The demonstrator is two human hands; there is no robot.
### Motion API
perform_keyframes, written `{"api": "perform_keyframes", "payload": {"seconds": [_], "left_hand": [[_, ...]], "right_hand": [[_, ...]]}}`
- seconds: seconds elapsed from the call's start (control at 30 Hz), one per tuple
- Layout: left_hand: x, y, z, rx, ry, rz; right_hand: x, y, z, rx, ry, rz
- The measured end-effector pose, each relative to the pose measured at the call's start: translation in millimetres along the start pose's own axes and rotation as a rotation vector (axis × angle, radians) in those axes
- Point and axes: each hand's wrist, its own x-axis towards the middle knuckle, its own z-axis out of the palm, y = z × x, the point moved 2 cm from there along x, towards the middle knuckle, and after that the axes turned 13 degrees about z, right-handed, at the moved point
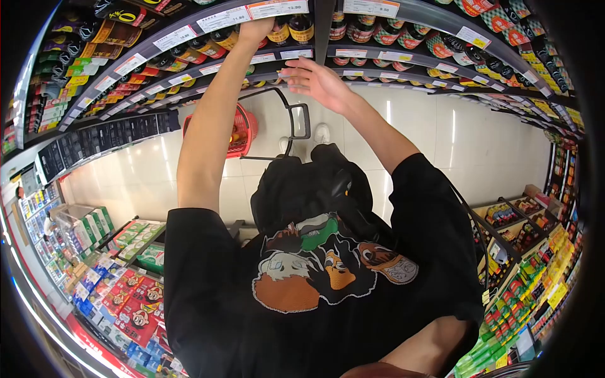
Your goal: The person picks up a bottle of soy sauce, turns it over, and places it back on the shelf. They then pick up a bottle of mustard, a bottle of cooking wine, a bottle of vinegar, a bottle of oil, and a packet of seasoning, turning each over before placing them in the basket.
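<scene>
My left hand (257, 29) reaches in among dark bottles with yellow labels (300, 28) on the upper shelf, just under the price strip. Its fingers are mostly hidden by the shelf edge and bottles, so what they touch does not show. My right hand (315, 82) is in the air below the shelf's upright post, with its fingers apart and nothing in it. Beneath my left forearm stands a red basket (251, 129) with a few items inside, beside a black metal frame (300, 121).
Shelf edges with price tags (403, 57) curve across the top, lined with jars (384, 33). Pale floor tiles (353, 120) lie below. Boxed goods (135, 299) are stacked at lower left, and a display of packets and jars (517, 277) stands at lower right.
</scene>
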Motion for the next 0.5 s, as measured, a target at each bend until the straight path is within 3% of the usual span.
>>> {"api": "perform_keyframes", "payload": {"seconds": [0.07,0.17,0.23,0.37,0.5], "left_hand": [[-7.5,-7.0,5.1,-0.029,0.008,-0.021],[-34.0,37.0,7.7,-0.186,0.111,-0.025],[-62.3,68.1,5.1,-0.341,0.228,-0.092],[-154.5,94.4,13.1,-0.365,0.585,0.007],[-278.2,69.2,18.7,-0.435,0.385,-0.325]], "right_hand": [[-2.6,6.8,0.6,-0.016,-0.010,0.010],[-3.9,12.6,8.3,-0.053,-0.039,0.047],[-10.3,20.1,11.4,-0.075,-0.066,0.048],[-22.8,58.2,7.8,-0.086,-0.061,0.061],[-34.5,118.8,19.1,-0.130,0.026,0.148]]}}
